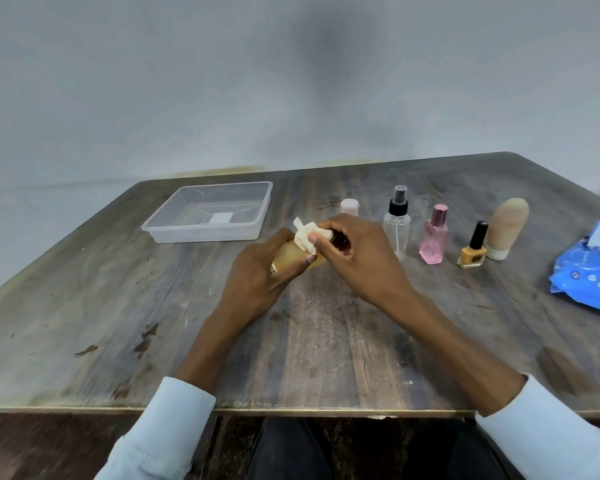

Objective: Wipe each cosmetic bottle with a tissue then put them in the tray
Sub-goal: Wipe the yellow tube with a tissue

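At table centre: left hand [257,271] grips amber bottle [293,256]; right hand [357,258] pinches tissue [305,235] against it. Tray [174,225], 11 o'clock, holds only a white label. Four bottles [433,235] stand at 2 o'clock, wipes pack [586,278] at 3.

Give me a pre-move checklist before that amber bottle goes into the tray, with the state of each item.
1. Amber bottle held securely: ok, the left hand grips it.
2. Tissue on the bottle: ok, the right hand presses it there.
3. Bottle wiped all round: cannot tell.
4. Tray has room: ok, no bottle inside.
5. Path to the tray free: ok, the other bottles stand to the right.
6. Cap closed: cannot tell, hidden by the right hand.
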